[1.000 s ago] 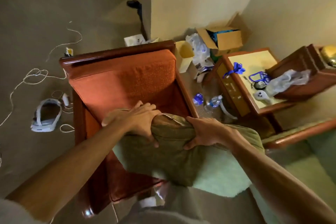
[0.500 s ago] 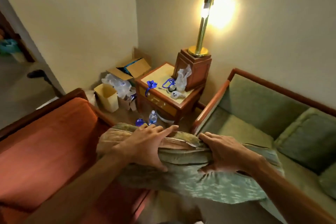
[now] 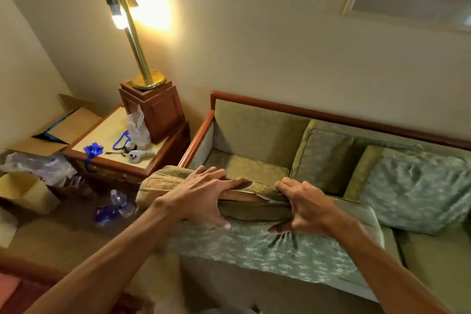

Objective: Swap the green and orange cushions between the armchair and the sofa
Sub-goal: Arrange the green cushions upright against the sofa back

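The left hand (image 3: 201, 196) and the right hand (image 3: 305, 209) both clamp the top edge of the green cushion (image 3: 267, 245), fingers over its zipped seam and thumbs pressed into the patterned face below. The cushion hangs in front of the sofa (image 3: 254, 120), its left corner over the sofa's wooden arm and its lower part covering the front of the seat. Just beyond, two more green cushions (image 3: 418, 186) lean against the sofa back. To the left, plastic bottles (image 3: 114, 206) lie on the floor beside a yellow bin (image 3: 28, 194). Behind them a side table (image 3: 112, 168) carries blue straps and a white controller, and a lit brass lamp (image 3: 132, 41) stands on its wooden block. A cardboard box (image 3: 63, 127) sits in the corner.
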